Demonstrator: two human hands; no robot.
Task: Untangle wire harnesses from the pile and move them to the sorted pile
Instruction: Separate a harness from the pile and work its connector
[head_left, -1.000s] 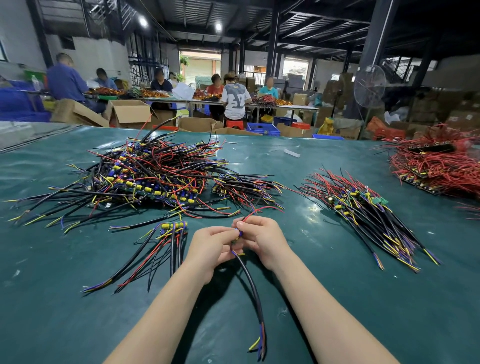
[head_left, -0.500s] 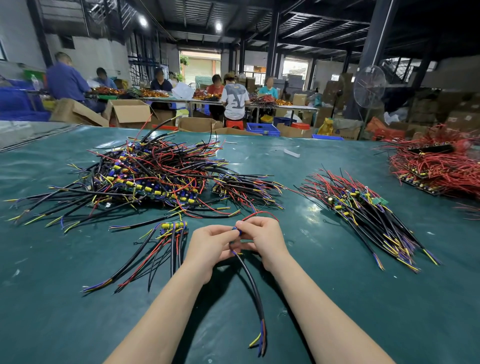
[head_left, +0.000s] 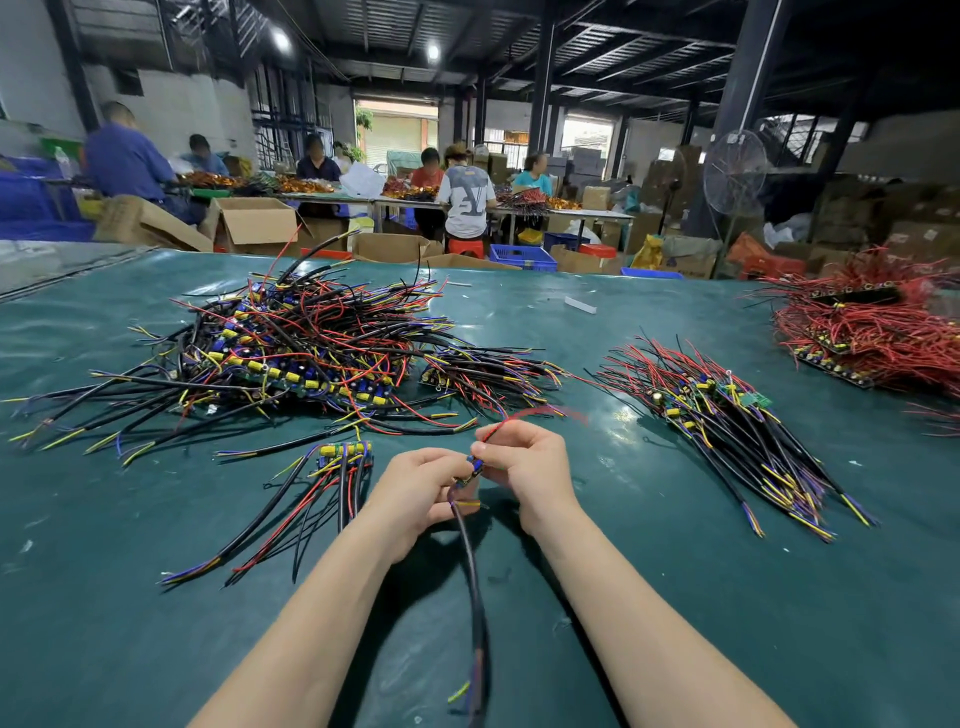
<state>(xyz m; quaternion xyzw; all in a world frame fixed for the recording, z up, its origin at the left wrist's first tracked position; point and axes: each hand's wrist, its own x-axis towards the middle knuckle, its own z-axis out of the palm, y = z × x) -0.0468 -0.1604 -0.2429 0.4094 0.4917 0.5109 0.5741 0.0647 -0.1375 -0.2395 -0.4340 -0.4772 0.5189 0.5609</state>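
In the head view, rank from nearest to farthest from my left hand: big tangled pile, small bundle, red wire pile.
From the left hand, holding a wire harness:
1. small bundle, just to its left.
2. big tangled pile, beyond it, further left.
3. red wire pile, far right of the table.

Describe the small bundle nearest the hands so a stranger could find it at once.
On the green table, look just left of the left hand, in front of the big tangled pile. The small bundle lies there: only a few harnesses, side by side, not tangled.
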